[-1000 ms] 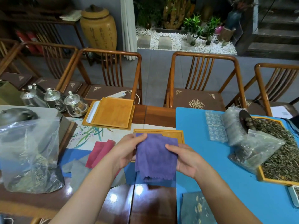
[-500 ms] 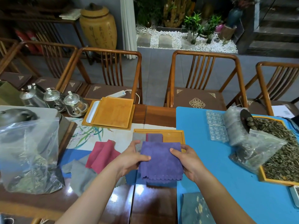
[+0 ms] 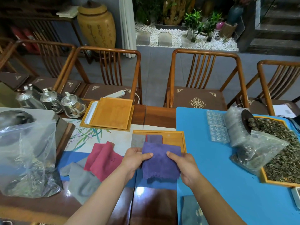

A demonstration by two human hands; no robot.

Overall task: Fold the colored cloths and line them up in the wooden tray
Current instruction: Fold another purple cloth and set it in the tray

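Just in front of the wooden tray, both hands hold a folded purple cloth up off the table. Left hand pinches its left edge, thumb on top and fingers curled beneath; right hand pinches the right edge the same way. Inside the tray lie a folded grey cloth and, just beside it, a folded purple piece. Loose red cloths lie to the left. Markings on the yellow jar are too small to read.
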